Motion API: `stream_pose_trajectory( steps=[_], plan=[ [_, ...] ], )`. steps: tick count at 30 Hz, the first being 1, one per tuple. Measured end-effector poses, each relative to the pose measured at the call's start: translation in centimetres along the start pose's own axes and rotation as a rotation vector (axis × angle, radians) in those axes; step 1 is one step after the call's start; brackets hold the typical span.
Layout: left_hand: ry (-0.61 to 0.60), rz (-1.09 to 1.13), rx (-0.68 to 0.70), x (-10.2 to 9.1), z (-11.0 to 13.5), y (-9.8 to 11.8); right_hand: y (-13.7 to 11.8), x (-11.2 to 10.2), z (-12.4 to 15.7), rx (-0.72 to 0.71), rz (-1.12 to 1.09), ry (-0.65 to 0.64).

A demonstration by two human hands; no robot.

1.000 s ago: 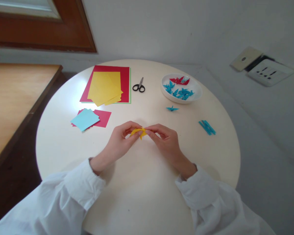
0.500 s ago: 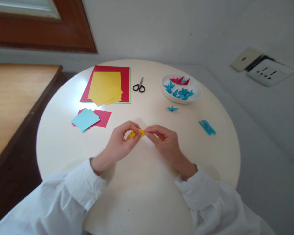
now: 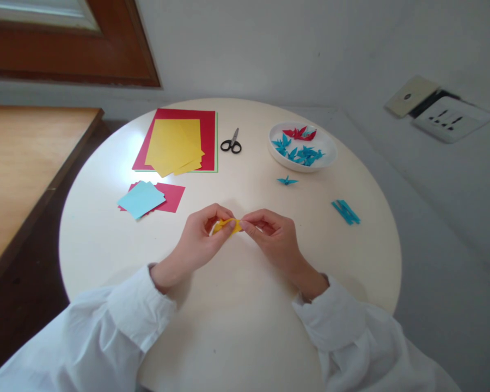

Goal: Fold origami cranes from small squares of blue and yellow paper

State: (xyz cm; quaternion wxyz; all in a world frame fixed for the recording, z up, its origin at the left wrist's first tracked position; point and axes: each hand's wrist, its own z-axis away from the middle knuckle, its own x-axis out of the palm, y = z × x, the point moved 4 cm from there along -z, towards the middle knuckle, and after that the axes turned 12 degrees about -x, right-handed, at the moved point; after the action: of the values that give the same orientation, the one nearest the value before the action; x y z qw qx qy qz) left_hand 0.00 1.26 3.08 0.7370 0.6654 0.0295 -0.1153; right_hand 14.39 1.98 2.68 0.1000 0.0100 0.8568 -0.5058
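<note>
A small piece of folded yellow paper (image 3: pixel 224 224) is held over the middle of the round table. My left hand (image 3: pixel 202 239) pinches it between thumb and fingers from the left, covering much of it. At its right end the thumb and forefinger of my right hand (image 3: pixel 275 239) are closed on the paper. The exact folds are too small and too hidden to make out. Just beyond my right hand a blue paper crane (image 3: pixel 287 181) lies on the table.
A white dish (image 3: pixel 330 163) of blue and red paper cranes stands at the back right. Blue paper strips (image 3: pixel 345 212) lie at the right. Scissors (image 3: pixel 231 142) rest beside yellow sheets (image 3: pixel 175 144) on red paper (image 3: pixel 209 130). Light blue squares (image 3: pixel 142 200) overlap red ones (image 3: pixel 173 198) at the left.
The yellow paper's right end has tilted slightly, and the right thumb and forefinger have moved a little further onto it. Both hands keep their pinch in nearly the same place.
</note>
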Motion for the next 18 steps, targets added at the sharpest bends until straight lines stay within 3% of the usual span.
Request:
stream_pose_trajectory(
  steps=[18],
  plan=[
    [0.015,0.069,0.087,0.12,-0.11,-0.18,-0.07,0.11,0.16,0.052,-0.052,0.032]
  ],
)
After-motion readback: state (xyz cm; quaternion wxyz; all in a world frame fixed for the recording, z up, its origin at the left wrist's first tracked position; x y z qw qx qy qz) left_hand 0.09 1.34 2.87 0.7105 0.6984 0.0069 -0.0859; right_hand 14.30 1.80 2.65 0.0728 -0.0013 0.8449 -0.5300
